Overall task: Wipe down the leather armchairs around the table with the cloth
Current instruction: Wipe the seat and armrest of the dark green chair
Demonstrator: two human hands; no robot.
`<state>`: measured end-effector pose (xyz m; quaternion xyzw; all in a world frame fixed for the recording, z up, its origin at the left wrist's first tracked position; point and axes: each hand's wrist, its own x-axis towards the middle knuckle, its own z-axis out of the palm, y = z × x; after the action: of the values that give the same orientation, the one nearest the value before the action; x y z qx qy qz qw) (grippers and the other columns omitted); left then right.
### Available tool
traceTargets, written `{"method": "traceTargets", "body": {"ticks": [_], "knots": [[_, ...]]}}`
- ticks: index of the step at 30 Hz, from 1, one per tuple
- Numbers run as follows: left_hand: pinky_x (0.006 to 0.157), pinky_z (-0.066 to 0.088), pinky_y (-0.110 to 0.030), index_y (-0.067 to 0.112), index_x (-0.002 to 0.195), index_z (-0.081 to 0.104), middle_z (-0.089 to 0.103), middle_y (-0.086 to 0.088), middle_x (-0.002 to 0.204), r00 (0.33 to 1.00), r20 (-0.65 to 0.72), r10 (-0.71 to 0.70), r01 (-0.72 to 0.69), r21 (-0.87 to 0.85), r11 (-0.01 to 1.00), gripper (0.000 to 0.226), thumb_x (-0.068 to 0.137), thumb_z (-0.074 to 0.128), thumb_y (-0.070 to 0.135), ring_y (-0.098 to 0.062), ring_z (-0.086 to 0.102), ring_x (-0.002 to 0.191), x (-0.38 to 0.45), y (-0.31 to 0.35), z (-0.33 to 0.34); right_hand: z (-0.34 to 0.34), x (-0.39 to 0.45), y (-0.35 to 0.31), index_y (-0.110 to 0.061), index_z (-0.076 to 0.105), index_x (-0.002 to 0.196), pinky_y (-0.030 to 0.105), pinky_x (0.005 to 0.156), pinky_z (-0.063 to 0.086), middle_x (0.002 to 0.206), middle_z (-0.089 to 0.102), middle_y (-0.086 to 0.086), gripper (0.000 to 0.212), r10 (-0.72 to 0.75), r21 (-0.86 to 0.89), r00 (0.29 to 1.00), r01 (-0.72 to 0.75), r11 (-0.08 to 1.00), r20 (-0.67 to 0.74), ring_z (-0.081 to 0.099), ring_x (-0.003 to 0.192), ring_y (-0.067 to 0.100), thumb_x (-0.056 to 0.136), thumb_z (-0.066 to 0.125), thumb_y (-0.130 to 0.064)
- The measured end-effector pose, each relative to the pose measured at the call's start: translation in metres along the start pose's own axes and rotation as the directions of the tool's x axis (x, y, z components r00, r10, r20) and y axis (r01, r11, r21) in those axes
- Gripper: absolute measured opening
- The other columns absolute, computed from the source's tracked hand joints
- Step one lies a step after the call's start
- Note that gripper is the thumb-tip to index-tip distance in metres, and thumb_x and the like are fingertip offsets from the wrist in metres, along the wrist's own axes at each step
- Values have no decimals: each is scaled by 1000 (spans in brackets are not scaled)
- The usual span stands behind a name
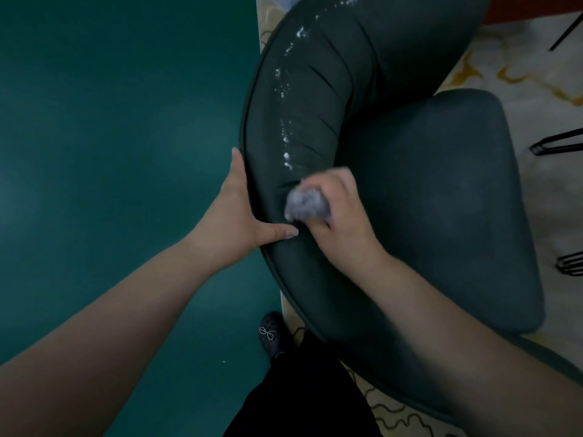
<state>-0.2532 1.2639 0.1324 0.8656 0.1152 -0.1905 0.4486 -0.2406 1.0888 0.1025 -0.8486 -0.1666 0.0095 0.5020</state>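
A dark green leather armchair (426, 190) with a curved backrest fills the right half of the view, seen from above. A trail of white specks (285, 134) runs along the top of the backrest. My right hand (344, 212) is closed around a bunched grey cloth (304, 205) and presses it on the backrest's inner face, just below the end of the white trail. My left hand (243, 212) grips the backrest's outer rim, fingers along the back side and thumb over the top, close to the cloth.
A teal floor (110, 137) lies left of the chair. A cream rug with yellow squiggles (504, 67) lies under it. Thin black metal legs (558, 146) stand at the right edge. My dark shoe (273, 335) and black trouser leg are below the chair.
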Motion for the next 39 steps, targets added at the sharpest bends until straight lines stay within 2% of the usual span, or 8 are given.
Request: {"method": "traceTargets", "body": {"ticks": [4,11,19,26,30,33,35,39], "knots": [[100,22,-8,21,150,-16,16,6,159,1000,4,-14,14,46,999,143,54,88,41,-4,23,140,1,0,1,13,64,0,-8,62,101,28,88,43,102,45,14,33,-12,-60,1000,13,998,10,50,96,25,72,61,7],[108,22,-15,21,152,-10,18,8,159,1000,-24,-20,21,24,1000,143,51,88,42,-3,23,141,0,2,0,-5,8,11,-24,55,105,11,87,37,106,44,4,43,-12,75,999,8,997,50,49,99,2,75,66,4],[81,18,10,24,152,-12,22,8,157,998,-32,-46,47,52,998,142,52,87,45,-1,26,134,4,1,-3,20,86,2,-9,64,100,40,84,46,99,44,12,34,-50,-52,999,49,997,-11,49,94,27,72,58,8],[89,21,5,24,153,-6,20,9,157,995,-88,-44,48,43,998,137,54,84,51,4,24,133,10,8,-5,3,36,11,-13,58,108,11,86,38,104,43,6,37,-46,68,998,50,996,-52,48,95,4,75,63,4],[100,18,-3,18,153,-9,15,7,159,998,-53,-19,23,81,996,137,57,87,42,1,19,139,22,15,-11,6,41,9,-8,63,104,28,82,47,100,43,12,35,-63,23,998,63,998,-13,51,92,19,74,58,8],[92,17,5,18,152,-9,18,8,158,999,-40,-17,20,93,995,137,56,86,42,6,22,133,24,14,-12,14,99,4,-9,65,101,40,82,47,96,44,15,31,-52,-59,998,50,997,-35,51,89,28,74,58,6],[86,18,10,19,152,-8,19,10,157,999,-47,-13,17,82,997,138,55,86,45,10,22,128,25,12,-12,16,123,7,-13,64,103,38,87,46,97,42,10,33,-43,-84,999,41,996,-24,49,93,26,75,59,4],[97,21,-7,20,153,-6,20,7,158,997,-77,0,7,84,996,134,57,81,53,-1,24,138,31,11,-14,7,100,15,-15,58,107,15,84,40,103,45,7,32,8,8,996,-7,1000,-86,48,95,7,79,64,-2]]}}
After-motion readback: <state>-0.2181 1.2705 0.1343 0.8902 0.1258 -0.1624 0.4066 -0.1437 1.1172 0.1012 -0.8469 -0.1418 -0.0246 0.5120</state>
